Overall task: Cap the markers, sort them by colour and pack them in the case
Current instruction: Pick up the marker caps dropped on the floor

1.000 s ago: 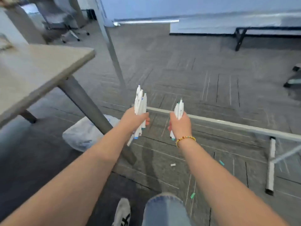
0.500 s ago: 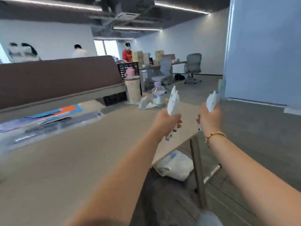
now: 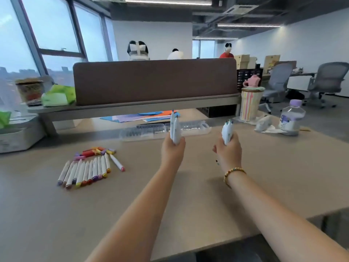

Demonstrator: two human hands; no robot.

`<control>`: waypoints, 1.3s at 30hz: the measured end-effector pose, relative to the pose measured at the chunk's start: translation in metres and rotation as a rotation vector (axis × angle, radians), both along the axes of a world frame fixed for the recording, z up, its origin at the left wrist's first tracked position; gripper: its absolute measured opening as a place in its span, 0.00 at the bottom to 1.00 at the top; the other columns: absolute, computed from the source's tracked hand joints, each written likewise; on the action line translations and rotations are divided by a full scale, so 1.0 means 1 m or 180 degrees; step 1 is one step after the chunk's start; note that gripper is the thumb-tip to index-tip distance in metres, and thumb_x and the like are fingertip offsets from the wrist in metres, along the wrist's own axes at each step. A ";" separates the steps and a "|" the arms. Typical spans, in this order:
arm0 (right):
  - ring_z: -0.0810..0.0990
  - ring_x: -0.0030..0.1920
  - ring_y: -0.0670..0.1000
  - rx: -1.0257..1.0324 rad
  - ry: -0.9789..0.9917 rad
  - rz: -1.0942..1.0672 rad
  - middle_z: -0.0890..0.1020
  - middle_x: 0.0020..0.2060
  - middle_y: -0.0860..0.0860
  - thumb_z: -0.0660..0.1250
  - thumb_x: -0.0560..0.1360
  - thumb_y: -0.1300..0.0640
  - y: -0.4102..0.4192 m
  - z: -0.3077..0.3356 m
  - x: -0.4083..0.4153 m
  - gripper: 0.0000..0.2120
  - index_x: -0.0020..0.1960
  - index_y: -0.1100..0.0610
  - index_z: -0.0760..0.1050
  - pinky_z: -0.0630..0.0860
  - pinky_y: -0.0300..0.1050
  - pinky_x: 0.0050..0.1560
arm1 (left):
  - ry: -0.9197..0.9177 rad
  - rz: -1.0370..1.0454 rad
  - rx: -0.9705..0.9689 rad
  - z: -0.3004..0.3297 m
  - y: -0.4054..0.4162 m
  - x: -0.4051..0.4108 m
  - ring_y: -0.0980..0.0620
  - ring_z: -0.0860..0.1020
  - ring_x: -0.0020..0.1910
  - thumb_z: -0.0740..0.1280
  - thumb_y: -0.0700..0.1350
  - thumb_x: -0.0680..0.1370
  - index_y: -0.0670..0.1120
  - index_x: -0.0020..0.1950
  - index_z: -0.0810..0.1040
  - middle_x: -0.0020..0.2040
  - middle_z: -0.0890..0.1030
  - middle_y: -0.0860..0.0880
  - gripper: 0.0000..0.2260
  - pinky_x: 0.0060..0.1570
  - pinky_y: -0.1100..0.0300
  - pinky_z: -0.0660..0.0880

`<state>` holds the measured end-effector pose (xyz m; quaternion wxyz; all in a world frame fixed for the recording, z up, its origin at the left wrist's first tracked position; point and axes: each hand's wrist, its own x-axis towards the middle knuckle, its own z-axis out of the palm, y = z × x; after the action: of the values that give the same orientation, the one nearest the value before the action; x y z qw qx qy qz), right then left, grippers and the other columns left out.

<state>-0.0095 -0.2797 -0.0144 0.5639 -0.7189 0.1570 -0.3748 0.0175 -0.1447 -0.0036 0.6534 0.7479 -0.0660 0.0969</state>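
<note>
My left hand (image 3: 172,150) grips a bundle of white markers (image 3: 175,129) that stand upright above the desk. My right hand (image 3: 228,152) grips a second bundle of white markers (image 3: 227,131), their tips blue and green. On the desk to the left, several capped markers (image 3: 85,171) lie in a row, warm and purple caps toward me, with a small heap of coloured markers (image 3: 95,151) behind them. The clear plastic case (image 3: 149,131) lies open across the desk beyond my hands.
A brown partition (image 3: 154,80) backs the beige desk (image 3: 94,205). Coloured paper sheets (image 3: 143,116) lie under its shelf. A striped cup (image 3: 250,104), a water bottle (image 3: 291,118) and crumpled tissue (image 3: 264,124) stand at the right. A white box (image 3: 18,135) sits left. People sit behind the partition.
The view has swung from the floor up and left to the desk. Both hands keep their marker bundles and now hover over the desk in front of the case.
</note>
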 end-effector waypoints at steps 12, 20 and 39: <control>0.81 0.38 0.59 -0.0359 0.0789 0.0720 0.78 0.35 0.54 0.62 0.77 0.54 0.038 -0.030 0.074 0.06 0.45 0.54 0.66 0.78 0.53 0.39 | 0.0443 0.0284 0.0934 -0.038 0.011 0.041 0.42 0.77 0.49 0.63 0.42 0.76 0.48 0.60 0.67 0.49 0.77 0.46 0.14 0.43 0.57 0.69; 0.76 0.55 0.60 -0.2157 0.1818 0.0307 0.78 0.54 0.58 0.59 0.78 0.55 0.021 -0.031 0.064 0.11 0.56 0.61 0.69 0.70 0.48 0.46 | 0.0103 0.0503 0.3523 -0.037 0.028 0.046 0.42 0.72 0.60 0.60 0.43 0.78 0.46 0.68 0.59 0.61 0.74 0.43 0.20 0.51 0.53 0.70; 0.68 0.65 0.57 -0.3218 0.2363 0.0443 0.69 0.65 0.57 0.47 0.83 0.55 0.022 -0.034 0.073 0.18 0.67 0.61 0.65 0.66 0.49 0.62 | 0.1406 0.0419 0.3887 -0.031 0.032 0.062 0.39 0.49 0.75 0.43 0.54 0.82 0.43 0.76 0.38 0.77 0.41 0.44 0.28 0.68 0.39 0.55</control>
<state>0.0638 -0.2575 -0.0489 0.0855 -0.9873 0.0987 -0.0908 0.0796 -0.1130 -0.0349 0.1020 0.9894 0.0726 -0.0742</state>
